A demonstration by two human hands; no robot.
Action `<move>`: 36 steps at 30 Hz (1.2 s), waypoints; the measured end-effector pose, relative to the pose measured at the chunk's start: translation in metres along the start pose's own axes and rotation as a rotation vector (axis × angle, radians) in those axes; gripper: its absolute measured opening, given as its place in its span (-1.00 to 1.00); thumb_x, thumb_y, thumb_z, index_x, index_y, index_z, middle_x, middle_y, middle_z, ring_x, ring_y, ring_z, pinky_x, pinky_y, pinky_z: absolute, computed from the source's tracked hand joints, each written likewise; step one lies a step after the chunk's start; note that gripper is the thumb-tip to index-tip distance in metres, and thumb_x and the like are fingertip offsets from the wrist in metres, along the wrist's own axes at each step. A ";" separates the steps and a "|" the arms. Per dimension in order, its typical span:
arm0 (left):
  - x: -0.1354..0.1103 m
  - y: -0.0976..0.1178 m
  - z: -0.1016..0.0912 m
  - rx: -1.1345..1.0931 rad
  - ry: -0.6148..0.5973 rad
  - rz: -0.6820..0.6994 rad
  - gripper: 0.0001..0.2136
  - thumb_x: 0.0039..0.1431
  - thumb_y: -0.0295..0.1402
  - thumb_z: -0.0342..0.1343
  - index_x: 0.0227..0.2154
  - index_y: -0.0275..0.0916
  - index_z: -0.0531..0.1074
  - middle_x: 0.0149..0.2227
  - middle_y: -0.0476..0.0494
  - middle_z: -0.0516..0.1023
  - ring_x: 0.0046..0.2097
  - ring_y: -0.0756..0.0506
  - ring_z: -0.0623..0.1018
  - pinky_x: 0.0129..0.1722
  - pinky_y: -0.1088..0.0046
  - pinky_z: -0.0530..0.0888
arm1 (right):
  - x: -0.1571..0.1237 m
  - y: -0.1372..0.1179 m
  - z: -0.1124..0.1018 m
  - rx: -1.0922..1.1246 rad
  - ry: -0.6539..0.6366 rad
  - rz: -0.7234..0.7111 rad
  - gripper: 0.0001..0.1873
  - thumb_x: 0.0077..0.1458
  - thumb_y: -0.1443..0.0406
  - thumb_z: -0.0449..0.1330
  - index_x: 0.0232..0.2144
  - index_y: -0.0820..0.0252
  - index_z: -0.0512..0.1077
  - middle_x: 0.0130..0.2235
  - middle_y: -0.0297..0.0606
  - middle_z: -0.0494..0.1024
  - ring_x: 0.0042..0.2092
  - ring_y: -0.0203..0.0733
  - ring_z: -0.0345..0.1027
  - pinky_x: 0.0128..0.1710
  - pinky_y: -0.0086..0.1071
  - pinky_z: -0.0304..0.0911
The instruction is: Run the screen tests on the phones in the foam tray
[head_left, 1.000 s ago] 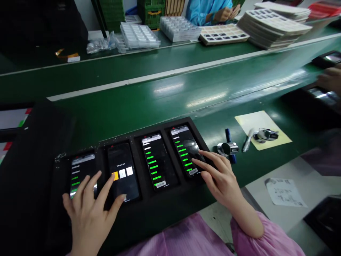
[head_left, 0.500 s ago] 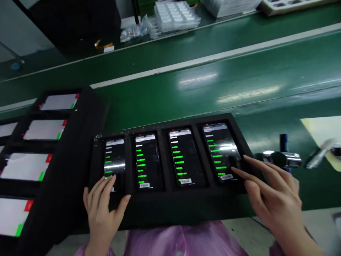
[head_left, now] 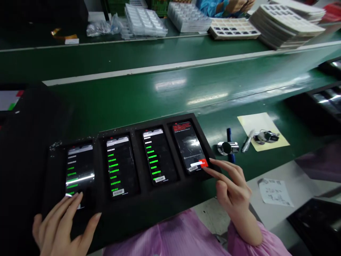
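A black foam tray (head_left: 98,209) lies on the green bench with several phones set in its slots. My left hand (head_left: 60,227) rests at the tray's near left corner, thumb apart, fingertips over the lower end of the leftmost phone (head_left: 80,170). My right hand (head_left: 234,186) is open at the tray's right end. A fingertip of it is at the lower right of the rightmost phone (head_left: 188,145), beside a red button on its screen. That screen shows red text at the top. The two middle phones (head_left: 122,165) and the leftmost show green text lists.
Right of the tray lie a metal-and-blue object (head_left: 228,147) and a yellow sheet (head_left: 255,122) with a pen-like thing (head_left: 248,140) on it. Clear plastic trays (head_left: 145,21) and stacked pale trays (head_left: 285,26) stand across the bench. A co-worker's hands (head_left: 238,5) show at the top.
The rightmost phone's screen has switched from a green list to red text with white and red buttons. The view has swung right; both hands stay by the same phones.
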State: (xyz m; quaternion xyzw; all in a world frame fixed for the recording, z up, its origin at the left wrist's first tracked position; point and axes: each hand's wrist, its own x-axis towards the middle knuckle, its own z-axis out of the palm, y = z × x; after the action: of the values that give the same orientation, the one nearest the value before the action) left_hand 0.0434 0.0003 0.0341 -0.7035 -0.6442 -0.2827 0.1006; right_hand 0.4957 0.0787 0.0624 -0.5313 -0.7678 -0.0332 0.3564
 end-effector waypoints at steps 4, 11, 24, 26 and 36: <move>-0.003 -0.003 0.000 0.016 -0.023 0.011 -0.35 0.26 -0.26 0.38 0.38 -0.16 0.39 0.06 -0.37 0.64 0.21 -0.39 0.58 0.48 -0.23 0.16 | 0.002 -0.001 0.004 0.004 -0.037 0.001 -0.62 0.46 0.31 0.01 0.06 0.03 0.62 0.10 -0.13 0.60 0.06 0.03 0.48 0.02 -0.03 0.36; 0.006 0.010 -0.005 0.010 -0.005 0.012 -0.40 0.30 -0.27 0.34 0.37 -0.19 0.40 0.06 -0.37 0.63 0.17 -0.33 0.59 0.49 -0.19 0.15 | 0.009 -0.001 0.004 -0.196 -0.170 0.002 -0.71 0.48 0.26 0.09 0.06 0.07 0.60 0.37 -0.04 0.39 0.26 0.22 0.34 0.14 0.07 0.21; 0.036 0.043 -0.002 0.036 -0.156 0.159 -0.55 0.38 -0.12 0.23 0.20 -0.26 0.50 0.15 -0.36 0.58 0.25 -0.30 0.50 0.55 -0.16 -0.06 | 0.039 -0.056 0.037 0.076 -0.203 -0.366 -0.57 0.55 0.03 -0.04 0.07 0.03 0.56 0.25 -0.05 0.52 0.17 0.06 0.42 0.18 0.04 0.23; 0.038 0.045 -0.004 0.029 -0.163 0.160 -0.58 0.39 -0.11 0.22 0.17 -0.26 0.52 0.15 -0.36 0.58 0.26 -0.30 0.49 0.55 -0.16 -0.07 | 0.037 -0.055 0.040 0.032 -0.246 -0.384 -0.60 0.53 0.05 0.02 0.06 0.04 0.58 0.26 -0.02 0.52 0.17 0.13 0.42 0.19 0.10 0.18; 0.038 0.068 -0.002 0.003 -0.176 0.070 -0.53 0.42 0.11 0.07 0.14 -0.06 0.58 0.23 -0.27 0.55 0.36 -0.32 0.39 0.54 -0.26 -0.25 | 0.021 -0.048 0.041 0.221 -0.042 -0.221 -0.48 0.44 0.14 0.02 0.36 -0.35 0.41 0.01 -0.08 0.63 -0.06 0.19 0.50 0.00 0.18 0.30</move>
State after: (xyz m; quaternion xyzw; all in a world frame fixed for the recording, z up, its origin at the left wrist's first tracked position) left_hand 0.1091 0.0214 0.0713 -0.7476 -0.6259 -0.2154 0.0544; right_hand 0.4309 0.0919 0.0602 -0.4018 -0.8278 0.0239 0.3908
